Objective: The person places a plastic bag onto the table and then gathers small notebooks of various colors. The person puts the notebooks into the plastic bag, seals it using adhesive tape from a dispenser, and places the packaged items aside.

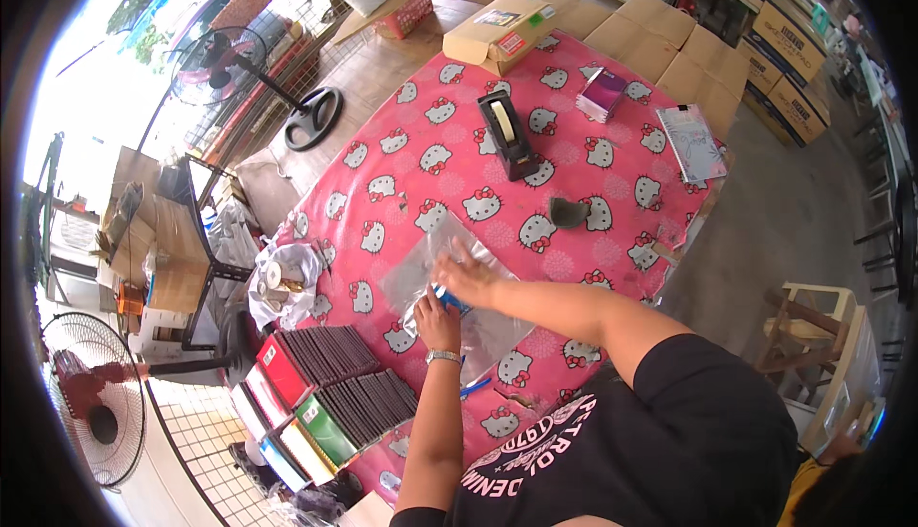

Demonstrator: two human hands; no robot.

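A sheet-like clear plastic bag (497, 331) lies flat on the pink tablecloth in front of me. My left hand (437, 324), with a watch (442, 357) on its wrist, has its fingers closed at the bag, by a small blue-and-white thing (449, 299). That thing is mostly covered by my hands, so its kind cannot be made out. Reaching in from the right, my right hand (466, 276) rests over the bag with its fingers stretched out. Just below the hands, a thin blue strip (475, 387) shows at the bag's lower edge.
Stacked notebooks (330, 384) stand at the near left, beside a white plastic bag (287, 283). Farther off are a tape dispenser (509, 137), a dark cup-like piece (568, 212), purple booklets (601, 95), a spiral notebook (690, 142) and a cardboard box (497, 34). Fans (96, 398) stand left.
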